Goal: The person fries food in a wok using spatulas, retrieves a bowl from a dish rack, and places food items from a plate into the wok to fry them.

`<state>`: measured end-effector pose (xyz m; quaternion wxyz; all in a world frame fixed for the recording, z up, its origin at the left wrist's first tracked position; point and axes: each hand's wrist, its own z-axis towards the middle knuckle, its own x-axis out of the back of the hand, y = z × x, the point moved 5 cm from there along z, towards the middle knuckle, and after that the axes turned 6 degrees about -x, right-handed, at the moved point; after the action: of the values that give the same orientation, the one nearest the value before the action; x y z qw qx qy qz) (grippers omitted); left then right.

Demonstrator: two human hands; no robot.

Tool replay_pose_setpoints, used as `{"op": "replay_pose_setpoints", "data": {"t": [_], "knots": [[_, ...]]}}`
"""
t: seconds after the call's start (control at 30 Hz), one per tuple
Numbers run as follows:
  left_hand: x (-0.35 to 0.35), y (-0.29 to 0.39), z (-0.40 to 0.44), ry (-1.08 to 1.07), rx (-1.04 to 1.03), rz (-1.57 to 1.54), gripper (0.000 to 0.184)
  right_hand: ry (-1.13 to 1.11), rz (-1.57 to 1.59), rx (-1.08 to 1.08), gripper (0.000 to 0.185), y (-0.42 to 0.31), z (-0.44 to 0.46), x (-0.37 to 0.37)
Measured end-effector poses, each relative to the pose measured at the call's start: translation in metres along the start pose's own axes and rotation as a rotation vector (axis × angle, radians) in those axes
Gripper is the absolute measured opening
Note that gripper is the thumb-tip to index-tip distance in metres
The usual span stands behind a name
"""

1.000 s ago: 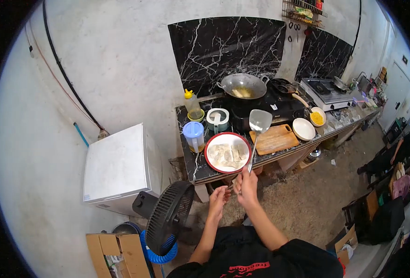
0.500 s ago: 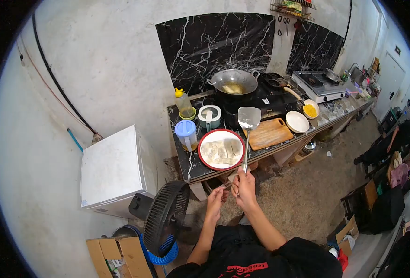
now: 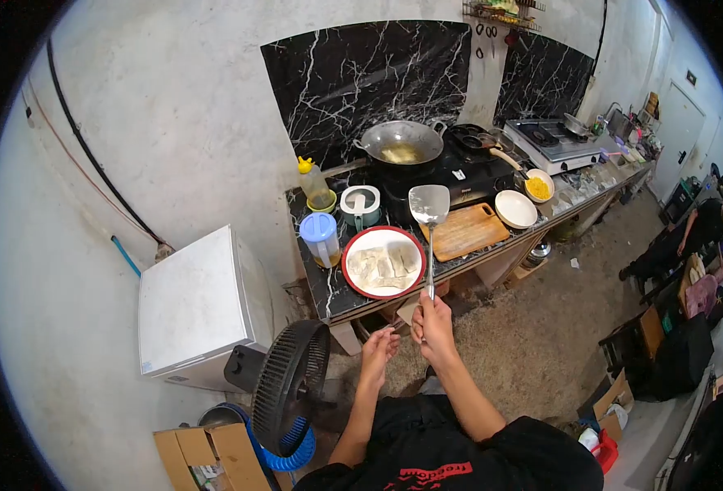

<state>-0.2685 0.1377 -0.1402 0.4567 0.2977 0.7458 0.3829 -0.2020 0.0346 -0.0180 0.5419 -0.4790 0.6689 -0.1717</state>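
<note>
Upright in my right hand [image 3: 435, 329] is a metal wok spatula [image 3: 430, 204], its handle gripped and its broad blade raised near the cutting board [image 3: 464, 231]. My left hand [image 3: 379, 353] is beside it, below the counter edge, with fingers curled together; whatever they hold, if anything, is too small to make out. In front of both hands, a red-rimmed white plate [image 3: 351, 282] carries several pale, flour-coated pieces [image 3: 382, 266]. Farther back, a wok [image 3: 402, 131] with oil in it sits on the black stove [image 3: 476, 190].
A blue-lidded pitcher [image 3: 321, 233], a lidded container [image 3: 360, 203] and a yellow-capped bottle [image 3: 316, 184] stand left of the plate. To the right are a white bowl [image 3: 515, 209] and a bowl of yellow food [image 3: 539, 186]. A fan [image 3: 292, 385] stands close at my left. A person [image 3: 697, 233] is far right.
The view has shifted slightly, so the counter and its things appear a little farther left. My left hand sits slightly farther from my right. The spatula stays in my right hand.
</note>
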Motion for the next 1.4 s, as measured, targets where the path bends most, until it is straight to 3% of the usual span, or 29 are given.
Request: {"op": "replay_pose_setpoints", "data": {"t": [0.6,1.13,1.4], "knots": [[-0.016,0.000,0.011,-0.089,0.031,-0.063,0.026,0.093,-0.125,-0.005,0.025,-0.009,-0.009,0.018],[-0.016,-0.008,0.011,-0.080,0.120,-0.031,0.029,0.055,-0.168,-0.012,0.022,-0.023,0.004,0.012],[-0.009,0.005,0.021,-0.020,0.059,-0.048,0.030,0.051,-0.215,0.020,0.018,-0.031,0.011,0.026]]}}
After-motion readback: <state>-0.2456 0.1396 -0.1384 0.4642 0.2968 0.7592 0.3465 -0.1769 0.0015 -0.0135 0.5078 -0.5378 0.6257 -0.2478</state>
